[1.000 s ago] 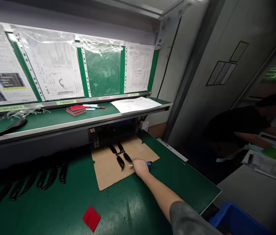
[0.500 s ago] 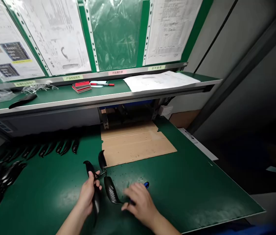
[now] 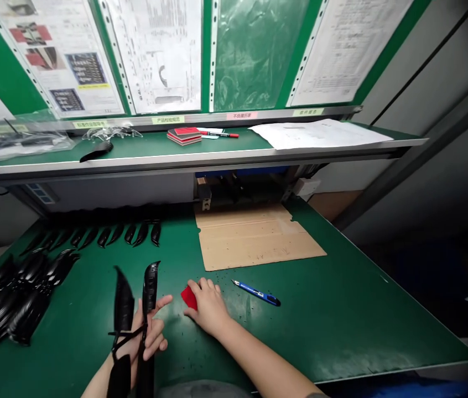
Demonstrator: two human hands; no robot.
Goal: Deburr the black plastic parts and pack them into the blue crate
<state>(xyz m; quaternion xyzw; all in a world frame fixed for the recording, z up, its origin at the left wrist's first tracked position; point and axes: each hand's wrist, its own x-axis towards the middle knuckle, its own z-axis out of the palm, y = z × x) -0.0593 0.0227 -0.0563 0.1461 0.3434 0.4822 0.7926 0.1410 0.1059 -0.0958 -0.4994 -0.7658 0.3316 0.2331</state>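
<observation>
My left hand [image 3: 153, 334] is closed around a set of glossy black curved plastic parts [image 3: 150, 287] joined by a thin black crosspiece. Its index finger points out to the right, and the parts stand nearly upright. Just to the right, my right hand [image 3: 208, 304] pinches a small red pad [image 3: 189, 298] low over the table. Beyond that hand, a blue pen-shaped craft knife [image 3: 256, 292] lies on the green table [image 3: 321, 320], its tip pointing to the upper left.
At left, black parts lie in a pile [image 3: 22, 293], with a row of single ones [image 3: 105, 236] behind. A cardboard sheet [image 3: 259, 237] lies mid-table among dark shavings. The shelf [image 3: 225, 155] above holds red and grey pads [image 3: 184, 136], a marker [image 3: 228, 135] and papers [image 3: 317, 134].
My right hand has let go of the blue knife and now has a red pad. The black parts in my left hand have turned more upright. The view has swung left.
</observation>
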